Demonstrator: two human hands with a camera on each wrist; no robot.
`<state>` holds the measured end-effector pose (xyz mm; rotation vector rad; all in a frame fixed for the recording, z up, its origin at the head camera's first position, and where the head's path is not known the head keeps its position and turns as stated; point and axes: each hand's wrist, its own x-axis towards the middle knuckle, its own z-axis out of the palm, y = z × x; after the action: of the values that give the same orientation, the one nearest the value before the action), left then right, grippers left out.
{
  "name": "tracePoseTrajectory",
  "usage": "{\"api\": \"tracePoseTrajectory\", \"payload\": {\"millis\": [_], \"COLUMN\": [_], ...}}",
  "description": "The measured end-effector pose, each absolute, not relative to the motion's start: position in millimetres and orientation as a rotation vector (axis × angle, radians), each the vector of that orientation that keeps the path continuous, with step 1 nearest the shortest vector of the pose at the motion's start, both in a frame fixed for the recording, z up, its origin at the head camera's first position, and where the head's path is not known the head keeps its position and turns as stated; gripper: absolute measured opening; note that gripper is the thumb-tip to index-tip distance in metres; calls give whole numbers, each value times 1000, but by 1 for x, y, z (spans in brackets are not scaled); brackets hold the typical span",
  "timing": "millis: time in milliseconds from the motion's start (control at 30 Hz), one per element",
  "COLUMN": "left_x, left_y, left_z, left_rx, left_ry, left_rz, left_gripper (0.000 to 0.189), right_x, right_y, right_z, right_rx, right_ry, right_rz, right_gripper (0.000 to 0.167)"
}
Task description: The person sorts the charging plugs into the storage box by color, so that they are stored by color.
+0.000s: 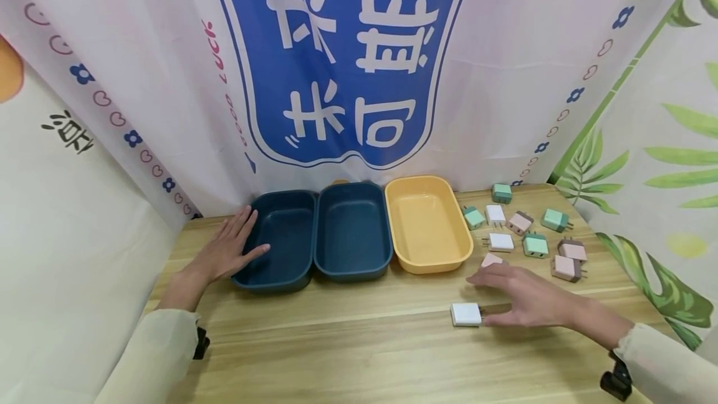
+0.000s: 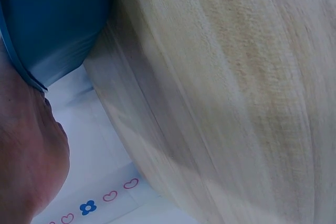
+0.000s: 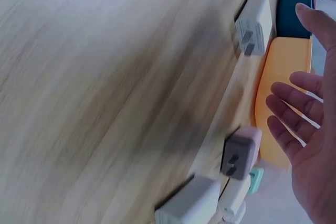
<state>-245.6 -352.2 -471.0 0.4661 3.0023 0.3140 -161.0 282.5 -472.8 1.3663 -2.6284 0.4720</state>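
Observation:
My left hand (image 1: 224,251) rests over the left rim of the left dark blue tray (image 1: 273,287), fingers spread and thumb reaching inside. In the left wrist view part of the hand (image 2: 31,145) shows beside the tray wall (image 2: 58,19). My right hand (image 1: 524,298) is over the table at the right, fingers extended and thumb apart, holding nothing. Just left of its thumb lies a white plug adapter (image 1: 465,315), prongs toward the hand. The right wrist view shows this white adapter (image 3: 254,24) below the fingers. A pink adapter (image 1: 492,260) is partly hidden behind the hand.
A second dark blue tray (image 1: 353,275) and a yellow tray (image 1: 430,265) stand in a row beside the left one. Several green, white and pink adapters (image 1: 535,245) lie scattered on the wooden table (image 1: 336,354) at the right. A printed curtain (image 1: 505,67) hangs behind.

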Motion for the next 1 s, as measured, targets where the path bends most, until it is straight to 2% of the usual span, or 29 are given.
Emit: {"api": "tracePoseTrajectory", "payload": {"millis": [767,1000], "left_x": [-244,-244], "left_y": [-351,-353], "left_z": [-469,-471], "left_rx": [471,477], "left_ry": [2992,2995], "left_rz": [293,279], "left_gripper": [98,99], "right_x": [-165,-167], "right_y": [257,257], "right_z": [-488,-490], "right_rx": [1516,1542], "right_ry": [-2648,-2676], "right_rz": [506,540], "right_gripper": [58,50]}}
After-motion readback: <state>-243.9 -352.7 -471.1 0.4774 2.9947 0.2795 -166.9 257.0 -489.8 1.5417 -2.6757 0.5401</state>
